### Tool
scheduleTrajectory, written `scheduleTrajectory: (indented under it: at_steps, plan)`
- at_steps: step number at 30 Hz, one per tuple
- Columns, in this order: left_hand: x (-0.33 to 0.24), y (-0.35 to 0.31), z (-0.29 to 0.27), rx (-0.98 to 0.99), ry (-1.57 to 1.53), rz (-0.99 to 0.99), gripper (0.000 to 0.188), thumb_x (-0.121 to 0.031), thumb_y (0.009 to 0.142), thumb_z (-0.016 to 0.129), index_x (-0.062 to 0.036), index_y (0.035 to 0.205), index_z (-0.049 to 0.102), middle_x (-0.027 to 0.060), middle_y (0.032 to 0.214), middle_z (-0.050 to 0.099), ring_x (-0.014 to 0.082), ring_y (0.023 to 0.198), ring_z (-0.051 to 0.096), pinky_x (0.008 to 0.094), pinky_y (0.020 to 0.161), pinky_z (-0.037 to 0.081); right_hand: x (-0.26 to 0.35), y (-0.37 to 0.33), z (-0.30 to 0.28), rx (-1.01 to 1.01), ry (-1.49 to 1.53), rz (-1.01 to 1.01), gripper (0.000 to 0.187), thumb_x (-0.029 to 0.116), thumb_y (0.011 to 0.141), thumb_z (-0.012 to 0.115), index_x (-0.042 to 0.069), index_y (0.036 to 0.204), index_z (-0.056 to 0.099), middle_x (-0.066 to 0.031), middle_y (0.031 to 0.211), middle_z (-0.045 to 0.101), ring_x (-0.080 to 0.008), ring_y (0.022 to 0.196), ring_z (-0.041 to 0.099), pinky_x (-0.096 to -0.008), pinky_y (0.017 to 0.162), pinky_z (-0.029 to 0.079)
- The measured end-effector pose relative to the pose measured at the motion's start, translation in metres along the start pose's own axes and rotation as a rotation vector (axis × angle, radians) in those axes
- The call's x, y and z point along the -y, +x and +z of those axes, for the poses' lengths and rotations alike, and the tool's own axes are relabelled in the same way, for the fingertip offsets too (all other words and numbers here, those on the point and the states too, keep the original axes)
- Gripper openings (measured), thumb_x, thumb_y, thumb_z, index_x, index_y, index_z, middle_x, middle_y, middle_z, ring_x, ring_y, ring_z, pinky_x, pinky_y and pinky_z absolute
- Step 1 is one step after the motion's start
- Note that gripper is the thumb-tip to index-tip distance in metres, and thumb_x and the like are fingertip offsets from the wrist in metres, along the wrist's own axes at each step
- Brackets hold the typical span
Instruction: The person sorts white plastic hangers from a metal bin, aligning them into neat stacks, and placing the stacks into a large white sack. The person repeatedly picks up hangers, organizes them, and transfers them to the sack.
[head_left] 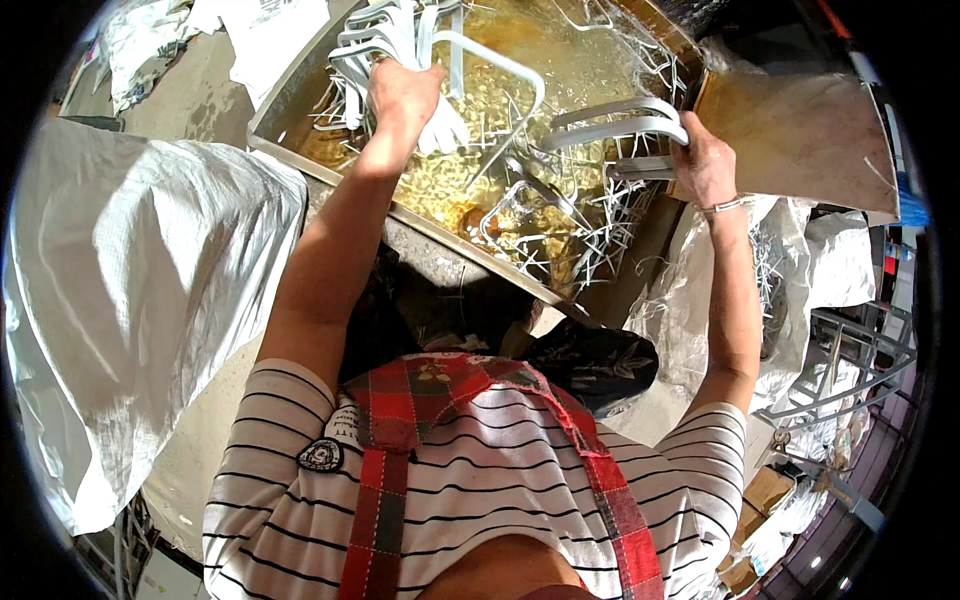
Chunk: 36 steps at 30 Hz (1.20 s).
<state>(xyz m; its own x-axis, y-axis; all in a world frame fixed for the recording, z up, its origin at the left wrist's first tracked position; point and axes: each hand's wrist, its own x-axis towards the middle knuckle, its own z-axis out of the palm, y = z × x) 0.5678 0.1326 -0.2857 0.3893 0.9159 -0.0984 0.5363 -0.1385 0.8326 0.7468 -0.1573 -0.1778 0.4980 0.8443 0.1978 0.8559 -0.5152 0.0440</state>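
A wide, shallow metal tray (pixel 470 248) lies in front of me with clear, yellowish water in it. My left hand (pixel 405 95) is closed round a thick bunch of white bent plastic strips (pixel 398 35) over the tray's left part. At the right side my right hand (pixel 706 165) grips a few curved white strips (pixel 612 130), which reach leftward over the water. Thin white plastic scraps (pixel 610 240) lie tangled along the tray's right side and near corner. One long bent strip (pixel 510 66) arches between my hands. The fingertips of both hands are partly hidden.
A large white woven sack (pixel 140 280) stands at the left. A flat brownish board (pixel 800 150) juts out beyond my right hand. Below it hangs a translucent plastic bag (pixel 685 300). Farther right are a metal rack (pixel 850 370) and a cardboard box (pixel 765 490).
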Motion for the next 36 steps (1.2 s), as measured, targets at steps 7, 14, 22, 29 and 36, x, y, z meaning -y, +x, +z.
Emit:
scheduleTrajectory:
  at_steps: [7,14,22,29,36]
  plan:
    - [0.005,-0.010,0.023,0.425,-0.453,0.064,0.025,-0.008,0.074,0.065,0.0030,0.096,0.064,0.0076,0.086,0.066,0.0132,0.077,0.059,0.0259,0.070,0.047,0.017,0.016,-0.017,0.114,0.202,-0.129,0.017,0.013,0.080,0.056,0.012,0.095,0.047,-0.0135,0.069,0.058,-0.0350,0.066,0.058,-0.0431,0.057,0.045]
    - [-0.023,-0.043,0.005,0.859,-0.714,0.271,0.023,-0.016,0.073,0.072,-0.0007,0.085,0.059,0.0041,0.076,0.061,0.0102,0.069,0.059,0.0220,0.063,0.048,0.066,0.069,0.037,-0.021,0.155,-0.270,0.022,0.015,0.082,0.057,0.010,0.102,0.049,-0.0150,0.074,0.059,-0.0340,0.071,0.059,-0.0418,0.061,0.046]
    - [0.002,0.011,-0.030,0.493,-1.094,-0.169,0.018,-0.011,0.078,0.065,0.0023,0.089,0.060,0.0077,0.073,0.061,0.0150,0.065,0.060,0.0278,0.061,0.052,0.046,0.043,0.165,0.388,0.199,0.104,0.028,0.014,0.076,0.063,0.005,0.101,0.052,-0.0170,0.103,0.057,-0.0317,0.093,0.057,-0.0389,0.082,0.047]
    - [0.011,0.017,-0.028,0.410,-1.210,-0.104,0.016,-0.006,0.076,0.066,0.0043,0.088,0.061,0.0089,0.077,0.061,0.0164,0.068,0.060,0.0291,0.061,0.050,0.066,-0.040,0.315,0.679,0.182,0.265,0.044,0.020,0.077,0.060,0.004,0.114,0.042,-0.0255,0.104,0.057,-0.0391,0.094,0.057,-0.0421,0.081,0.047]
    - [0.028,0.010,0.005,0.414,-0.648,0.195,0.018,-0.004,0.073,0.068,0.0069,0.086,0.063,0.0100,0.074,0.062,0.0167,0.063,0.059,0.0285,0.061,0.048,0.026,-0.005,0.227,0.251,0.538,0.326,0.033,0.018,0.073,0.064,0.002,0.096,0.047,-0.0238,0.085,0.060,-0.0405,0.080,0.058,-0.0451,0.070,0.046]
